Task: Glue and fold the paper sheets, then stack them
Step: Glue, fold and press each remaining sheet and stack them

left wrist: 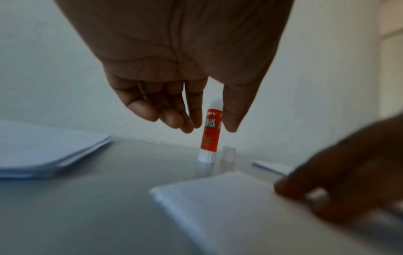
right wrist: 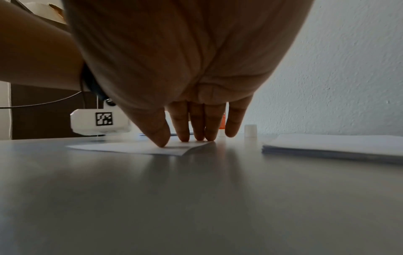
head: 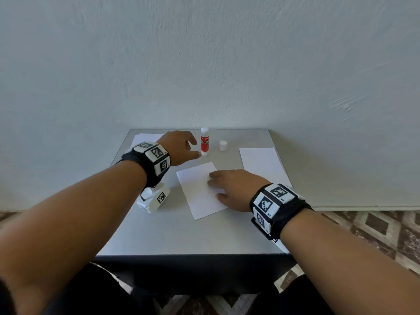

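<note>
Red-and-white glue stick (head: 204,142) stands upright and uncapped at the far middle of the grey table (head: 181,235), just ahead of my left hand (head: 181,147).

Its long axis is vertical; my left fingers (left wrist: 172,119) and thumb hang loosely apart on either side of it, gripping nothing yet, so I judge a short forward reach would close them round it. My right hand (head: 231,189) is farther off, fingers straight, pressing the white paper sheet (head: 197,189) flat at table centre. The small white cap (head: 223,145) stands just right of the stick, apart. White paper stacks lie far left (left wrist: 43,155) and right (head: 261,164), leaving open room between them.
</note>
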